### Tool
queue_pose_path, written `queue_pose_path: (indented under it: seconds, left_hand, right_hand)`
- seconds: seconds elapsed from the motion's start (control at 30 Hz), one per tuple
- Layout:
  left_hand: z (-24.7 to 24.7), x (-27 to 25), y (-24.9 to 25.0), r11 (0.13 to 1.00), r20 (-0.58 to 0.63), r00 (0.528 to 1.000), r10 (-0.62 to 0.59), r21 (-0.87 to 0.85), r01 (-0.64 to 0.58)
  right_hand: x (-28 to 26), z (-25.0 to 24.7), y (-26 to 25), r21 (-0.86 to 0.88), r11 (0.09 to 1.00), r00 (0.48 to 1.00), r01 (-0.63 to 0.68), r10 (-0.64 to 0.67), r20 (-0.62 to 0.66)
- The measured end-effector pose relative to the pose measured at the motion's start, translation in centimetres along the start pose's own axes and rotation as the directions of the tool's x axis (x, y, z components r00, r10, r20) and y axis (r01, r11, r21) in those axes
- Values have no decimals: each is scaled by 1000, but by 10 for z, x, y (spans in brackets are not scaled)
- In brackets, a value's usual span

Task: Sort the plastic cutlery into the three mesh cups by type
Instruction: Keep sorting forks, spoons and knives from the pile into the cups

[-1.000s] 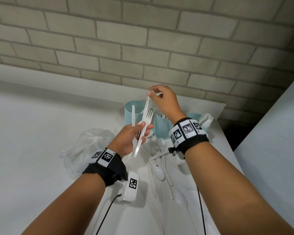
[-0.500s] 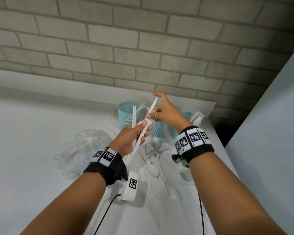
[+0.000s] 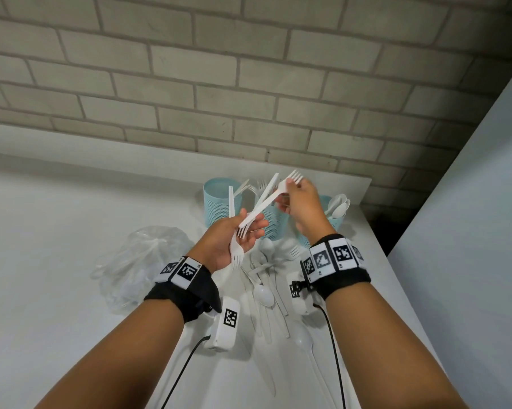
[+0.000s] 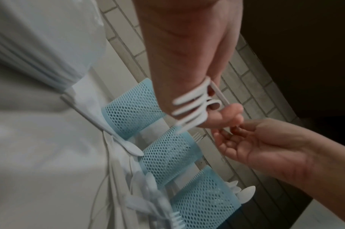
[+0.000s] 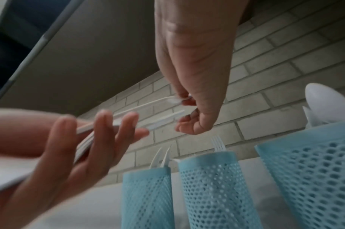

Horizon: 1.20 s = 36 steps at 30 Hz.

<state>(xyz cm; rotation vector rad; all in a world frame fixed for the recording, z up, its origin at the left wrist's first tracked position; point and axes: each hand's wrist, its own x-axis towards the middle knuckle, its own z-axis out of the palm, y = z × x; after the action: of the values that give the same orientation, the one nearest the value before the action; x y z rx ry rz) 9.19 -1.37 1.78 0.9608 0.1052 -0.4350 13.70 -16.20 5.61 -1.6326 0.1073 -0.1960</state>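
My left hand holds a small bundle of white plastic cutlery in front of the cups, thumb on top; fork tines hang below the palm and one handle stands upright. My right hand pinches one fork just below its tines, its handle end still lying in the left hand's bundle. Three light-blue mesh cups stand in a row by the wall: the left cup, the middle cup with forks, the right cup with spoons.
Loose white spoons, forks and knives lie on the white table under my wrists. A crumpled clear plastic bag sits to the left. The brick wall is right behind the cups; the table edge runs close on the right.
My right hand came down from above the cups to the left hand's bundle, took a fork, and now draws it up and to the right. The left hand has stayed put.
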Motion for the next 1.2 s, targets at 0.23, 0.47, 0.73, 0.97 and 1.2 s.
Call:
queue_pose_path:
  seconds: [0.23, 0.47, 0.73, 0.97, 1.2]
  left_hand:
    - [-3, -1, 2, 996, 10, 999, -41, 74, 41]
    - [-7, -2, 6, 987, 8, 997, -78, 142, 76]
    - [-8, -7, 12, 986, 102, 983, -151, 83, 143]
    - [-7, -4, 9, 996, 52, 998, -38, -73, 42]
    - [-9, 2, 6, 921, -111, 981, 161, -340, -190]
  right_hand:
    - [1, -10, -25, 199, 971, 988, 131, -111, -109]
    - [-10, -5, -17, -385, 820, 898, 424, -324, 299]
    - [-16, 2, 9, -670, 486, 820, 561, -215, 530]
    - [-22, -6, 30, -652, 600, 877, 464, -207, 434]
    - [-29, -9, 28, -257, 965, 913, -50, 149, 379]
